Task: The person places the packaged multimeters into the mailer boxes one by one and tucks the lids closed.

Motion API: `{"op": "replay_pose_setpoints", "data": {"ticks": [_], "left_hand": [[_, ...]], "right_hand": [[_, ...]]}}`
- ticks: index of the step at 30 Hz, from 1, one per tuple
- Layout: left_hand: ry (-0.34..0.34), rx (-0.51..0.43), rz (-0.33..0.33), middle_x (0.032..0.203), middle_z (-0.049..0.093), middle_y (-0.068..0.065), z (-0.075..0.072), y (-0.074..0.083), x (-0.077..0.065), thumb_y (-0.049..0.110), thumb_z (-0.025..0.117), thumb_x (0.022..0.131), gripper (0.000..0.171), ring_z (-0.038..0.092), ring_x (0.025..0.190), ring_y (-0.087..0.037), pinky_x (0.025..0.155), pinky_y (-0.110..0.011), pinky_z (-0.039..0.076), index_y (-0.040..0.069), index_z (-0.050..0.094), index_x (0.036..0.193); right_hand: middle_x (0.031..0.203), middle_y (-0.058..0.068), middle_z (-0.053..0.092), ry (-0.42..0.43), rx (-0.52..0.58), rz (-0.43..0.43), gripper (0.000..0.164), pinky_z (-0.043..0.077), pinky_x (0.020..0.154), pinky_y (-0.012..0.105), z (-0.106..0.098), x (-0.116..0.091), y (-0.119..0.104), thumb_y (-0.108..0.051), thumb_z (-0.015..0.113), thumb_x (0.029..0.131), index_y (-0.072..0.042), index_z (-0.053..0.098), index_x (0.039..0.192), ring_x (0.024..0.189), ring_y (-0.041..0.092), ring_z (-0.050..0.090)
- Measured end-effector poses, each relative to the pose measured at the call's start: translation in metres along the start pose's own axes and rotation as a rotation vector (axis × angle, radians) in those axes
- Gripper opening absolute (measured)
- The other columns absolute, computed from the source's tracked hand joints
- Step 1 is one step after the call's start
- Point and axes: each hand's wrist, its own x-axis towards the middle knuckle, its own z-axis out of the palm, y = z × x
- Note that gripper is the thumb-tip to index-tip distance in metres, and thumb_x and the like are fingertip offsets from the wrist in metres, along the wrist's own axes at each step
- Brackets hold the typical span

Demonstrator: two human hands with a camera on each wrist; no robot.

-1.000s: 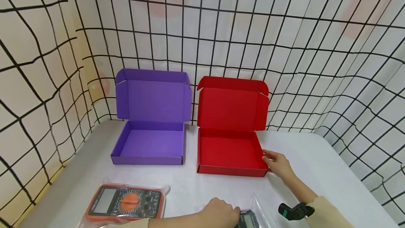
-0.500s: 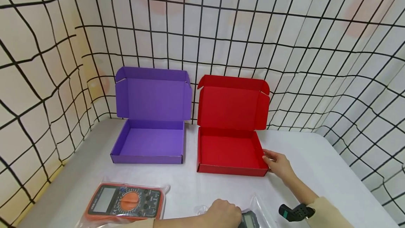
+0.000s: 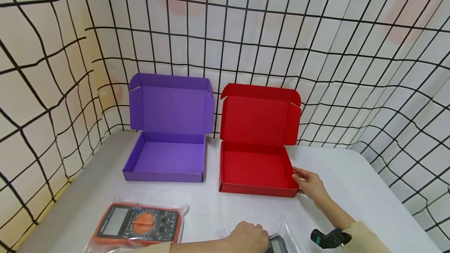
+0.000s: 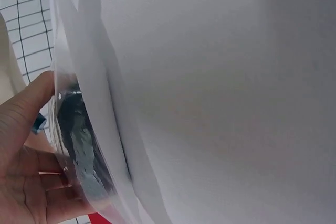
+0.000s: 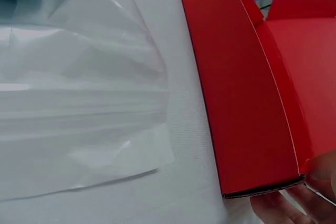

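Observation:
Near the bottom edge of the head view, my left hand (image 3: 247, 238) grips a dark device with a grey display (image 3: 278, 245) inside a clear plastic bag. The left wrist view shows thumb and fingers on either side of the bagged device (image 4: 81, 140). Loose plastic of the bag (image 5: 79, 108) spreads across the right wrist view. My right hand (image 3: 312, 186) holds the front right corner of an open red cardboard box (image 3: 258, 189), thumb at the top edge and fingers lower down (image 5: 278, 211). The red box has its lid raised and nothing inside.
An open purple box (image 3: 163, 177) stands left of the red one, its lid also up. At front left lies an orange-framed multimeter (image 3: 144, 223) in clear plastic. Black wire mesh (image 3: 260, 46) rises behind and beside the white table (image 3: 351, 190).
My left hand has shifted slightly to the right with the bagged device. My right hand stays at the red box's corner, and the boxes keep their places.

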Motion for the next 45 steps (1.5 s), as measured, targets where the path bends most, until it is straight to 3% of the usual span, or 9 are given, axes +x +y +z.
{"op": "replay_pose_setpoints", "data": {"ticks": [8, 16, 20, 26, 36, 40, 45], "left_hand": [[0.033, 0.054, 0.038, 0.052, 0.048, 0.009, 0.001, 0.000, 0.000, 0.027, 0.068, 0.075, 0.013, 0.041, 0.045, -0.001, 0.034, -0.017, 0.026, 0.022, 0.066, 0.063], [-0.010, 0.104, 0.034, 0.053, 0.048, 0.009, 0.000, 0.001, 0.002, 0.032, 0.068, 0.076, 0.011, 0.041, 0.049, -0.002, 0.035, -0.018, 0.027, 0.025, 0.068, 0.067], [-0.039, 0.084, 0.036, 0.054, 0.050, 0.009, -0.003, -0.001, 0.003, 0.032, 0.068, 0.077, 0.010, 0.042, 0.049, -0.002, 0.036, -0.018, 0.030, 0.026, 0.070, 0.069], [-0.035, 0.055, 0.051, 0.050, 0.050, 0.011, -0.003, -0.006, 0.002, 0.026, 0.069, 0.075, 0.016, 0.039, 0.043, 0.000, 0.034, -0.017, 0.029, 0.026, 0.065, 0.060], [-0.089, -0.154, 0.109, 0.052, 0.054, 0.013, -0.003, -0.020, 0.003, 0.031, 0.069, 0.078, 0.004, 0.034, 0.041, 0.002, 0.038, -0.014, 0.027, 0.028, 0.070, 0.076], [-0.083, -0.154, 0.115, 0.054, 0.054, 0.013, -0.005, -0.026, -0.001, 0.035, 0.068, 0.077, 0.006, 0.034, 0.042, 0.003, 0.037, -0.015, 0.027, 0.029, 0.069, 0.077], [-0.004, -0.132, 0.110, 0.054, 0.052, 0.014, -0.013, -0.034, -0.006, 0.053, 0.065, 0.073, 0.025, 0.036, 0.042, 0.002, 0.036, -0.015, 0.023, 0.028, 0.065, 0.073]], "right_hand": [[0.129, 0.032, 0.045, 0.002, -0.003, -0.013, 0.049, 0.056, 0.069, 0.034, 0.000, 0.003, 0.001, -0.018, 0.049, 0.096, 0.007, 0.036, 0.137, 0.105, 0.039, 0.057], [0.129, 0.032, 0.045, -0.005, -0.014, -0.016, 0.049, 0.056, 0.069, 0.035, -0.001, 0.002, 0.000, -0.017, 0.049, 0.096, 0.007, 0.037, 0.136, 0.106, 0.040, 0.056], [0.130, 0.032, 0.045, -0.005, -0.024, -0.004, 0.050, 0.055, 0.071, 0.035, -0.002, 0.002, -0.003, -0.019, 0.049, 0.096, 0.006, 0.035, 0.137, 0.109, 0.041, 0.054], [0.130, 0.033, 0.044, -0.014, -0.026, -0.013, 0.051, 0.055, 0.070, 0.035, 0.000, 0.003, -0.001, -0.019, 0.049, 0.096, 0.007, 0.035, 0.137, 0.109, 0.042, 0.054], [0.128, 0.034, 0.044, -0.091, 0.014, 0.022, 0.053, 0.054, 0.075, 0.039, -0.007, 0.003, 0.002, -0.021, 0.049, 0.096, 0.011, 0.034, 0.135, 0.103, 0.037, 0.057], [0.129, 0.034, 0.043, -0.117, 0.025, 0.037, 0.055, 0.054, 0.076, 0.040, -0.009, 0.006, 0.005, -0.023, 0.050, 0.096, 0.011, 0.033, 0.136, 0.105, 0.038, 0.056], [0.131, 0.034, 0.042, -0.117, 0.040, 0.044, 0.057, 0.054, 0.076, 0.039, -0.008, 0.007, 0.004, -0.025, 0.051, 0.095, 0.011, 0.032, 0.136, 0.106, 0.037, 0.056]]}}
